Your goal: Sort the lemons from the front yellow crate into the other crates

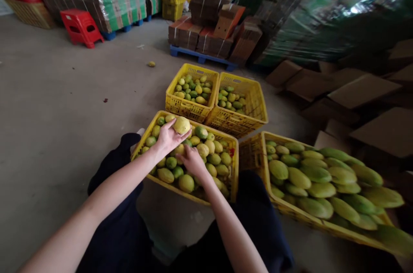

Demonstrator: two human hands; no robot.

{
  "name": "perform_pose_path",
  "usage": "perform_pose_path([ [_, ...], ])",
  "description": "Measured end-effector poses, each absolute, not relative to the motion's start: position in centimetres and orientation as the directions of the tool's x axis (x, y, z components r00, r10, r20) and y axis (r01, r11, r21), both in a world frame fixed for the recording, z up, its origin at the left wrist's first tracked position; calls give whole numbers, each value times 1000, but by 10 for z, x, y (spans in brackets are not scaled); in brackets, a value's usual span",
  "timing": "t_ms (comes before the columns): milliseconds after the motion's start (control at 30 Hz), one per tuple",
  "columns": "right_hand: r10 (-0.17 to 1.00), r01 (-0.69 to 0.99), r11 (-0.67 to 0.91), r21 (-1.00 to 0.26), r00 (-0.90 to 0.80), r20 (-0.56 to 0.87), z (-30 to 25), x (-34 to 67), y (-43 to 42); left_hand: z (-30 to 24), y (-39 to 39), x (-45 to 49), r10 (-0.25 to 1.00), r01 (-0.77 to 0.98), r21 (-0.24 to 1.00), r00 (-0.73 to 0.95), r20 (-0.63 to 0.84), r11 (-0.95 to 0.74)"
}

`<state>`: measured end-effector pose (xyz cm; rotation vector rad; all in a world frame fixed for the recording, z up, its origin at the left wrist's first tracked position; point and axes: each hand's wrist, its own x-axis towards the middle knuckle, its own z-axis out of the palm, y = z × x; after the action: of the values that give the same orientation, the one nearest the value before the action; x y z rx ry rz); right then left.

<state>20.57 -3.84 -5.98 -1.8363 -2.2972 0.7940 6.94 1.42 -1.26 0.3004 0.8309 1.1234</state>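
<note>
My left hand (168, 138) holds a round yellow papaya (181, 125) in its fingers, raised over the yellow crate (235, 169) in front of me. Lower and to the right, my right hand (192, 160) has its fingers bent around another yellowish papaya (180, 150) among the fruit in that crate. Part of its grip is hidden behind the hand. Several round green and yellow papayas, such as a large one (186, 183), fill the crate between my knees.
Beyond stand two yellow crates (190, 108) (254, 123) with smaller fruit. A crate (292, 212) of long green papayas stands at right. Flattened cardboard (364, 90) lies beyond it. A red stool (80, 27), a loose fruit (151, 64) and a blue pallet (200, 57) are farther off.
</note>
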Motion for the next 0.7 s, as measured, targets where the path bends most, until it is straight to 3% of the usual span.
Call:
perform_pose_path([
  [67, 979, 676, 26, -737, -165, -117, -45, 213, -38, -6, 18, 65, 919, -711, 613, 118, -377, 343],
  [133, 998, 307, -48, -951, -15, -55, -31, 224, -40, 2, 20, 58, 941, -720, 644, 36, -338, 258],
  [200, 995, 24, -56, -998, 86, -53, -18, 236, -45, 9, 21, 51, 949, -732, 653, -27, -314, 195],
  [267, 989, -128, -63, -990, 125, -80, -7, 245, -50, 13, 19, 46, 951, -761, 627, -42, -306, 168],
  [400, 983, -227, -102, -968, 127, -133, 6, 257, -55, 8, 14, 46, 937, -792, 579, -27, -348, 192],
  [533, 968, -208, -129, -970, 184, -169, 6, 262, -53, 3, 10, 56, 911, -717, 641, -21, -412, 273],
  [700, 960, -272, -179, -945, 163, -228, -2, 247, -54, 1, 0, 76, 932, -644, 683, 143, -334, 344],
])
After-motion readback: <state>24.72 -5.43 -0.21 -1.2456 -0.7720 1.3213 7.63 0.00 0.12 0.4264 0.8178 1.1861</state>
